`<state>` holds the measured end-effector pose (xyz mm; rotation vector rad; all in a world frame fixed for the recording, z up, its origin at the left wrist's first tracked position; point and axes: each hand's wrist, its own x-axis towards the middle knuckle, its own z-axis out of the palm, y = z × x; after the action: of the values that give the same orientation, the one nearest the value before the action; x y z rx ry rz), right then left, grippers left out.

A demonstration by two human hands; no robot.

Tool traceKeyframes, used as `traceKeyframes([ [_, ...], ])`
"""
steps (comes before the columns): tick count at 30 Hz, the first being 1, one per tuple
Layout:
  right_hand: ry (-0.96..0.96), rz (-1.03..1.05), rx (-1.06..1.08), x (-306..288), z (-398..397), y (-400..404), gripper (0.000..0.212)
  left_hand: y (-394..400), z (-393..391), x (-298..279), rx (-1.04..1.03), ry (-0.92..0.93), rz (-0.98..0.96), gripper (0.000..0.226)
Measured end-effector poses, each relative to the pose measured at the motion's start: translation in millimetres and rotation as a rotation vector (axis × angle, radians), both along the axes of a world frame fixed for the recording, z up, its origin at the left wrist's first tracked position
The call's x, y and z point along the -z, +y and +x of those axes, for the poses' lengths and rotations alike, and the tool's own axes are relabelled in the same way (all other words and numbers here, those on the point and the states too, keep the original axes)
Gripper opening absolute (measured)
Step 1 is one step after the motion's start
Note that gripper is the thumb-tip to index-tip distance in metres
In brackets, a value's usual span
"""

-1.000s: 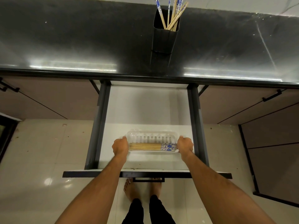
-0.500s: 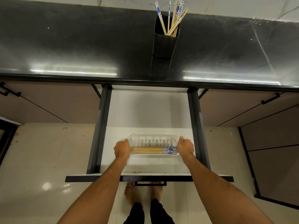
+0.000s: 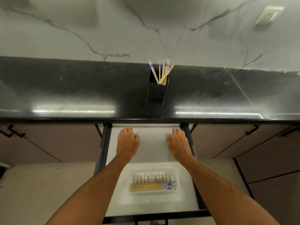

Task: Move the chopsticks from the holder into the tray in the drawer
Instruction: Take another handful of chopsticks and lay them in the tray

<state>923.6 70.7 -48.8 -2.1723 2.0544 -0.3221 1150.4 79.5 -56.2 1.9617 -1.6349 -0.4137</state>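
A clear plastic tray lies in the open white drawer, near its front. Several wooden chopsticks with blue-patterned ends lie flat along the tray's front side. A black square holder stands on the black counter behind the drawer, with several more chopsticks sticking out of it. My left hand and my right hand hover over the back of the drawer, both empty with fingers loosely spread, well beyond the tray.
Black drawer rails run along both sides. Brown cabinet doors with black handles flank the drawer. A marbled white wall with a socket rises behind the counter. Pale tiled floor lies below.
Both hands have let go of the tray's ends and moved up toward the back of the drawer. The camera has tilted up, so the wall now shows.
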Motion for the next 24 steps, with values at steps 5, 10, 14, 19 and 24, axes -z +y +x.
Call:
traceKeyframes([
  [5, 0.055, -0.113, -0.038, -52.0, 0.7, -43.4, 0.050, -52.6, -12.6, -51.9, 0.070, -0.025, -0.105, 0.043],
  [10, 0.027, -0.235, -0.064, -99.0, 4.5, -103.1, 0.052, -114.9, -32.3, -104.7, 0.075, -0.041, -0.241, 0.039],
  [14, -0.032, -0.290, -0.088, -119.9, 9.6, -153.5, 0.042, -158.8, -46.7, -129.0, 0.061, -0.018, -0.299, 0.028],
  [19, -0.040, -0.304, -0.124, -126.1, 11.1, -210.1, 0.031, -208.3, -59.5, -133.9, 0.046, -0.049, -0.280, 0.027],
  [24, -0.117, -0.261, -0.114, -122.4, 6.5, -256.6, 0.026, -245.3, -63.2, -126.4, 0.046, -0.072, -0.250, 0.025],
])
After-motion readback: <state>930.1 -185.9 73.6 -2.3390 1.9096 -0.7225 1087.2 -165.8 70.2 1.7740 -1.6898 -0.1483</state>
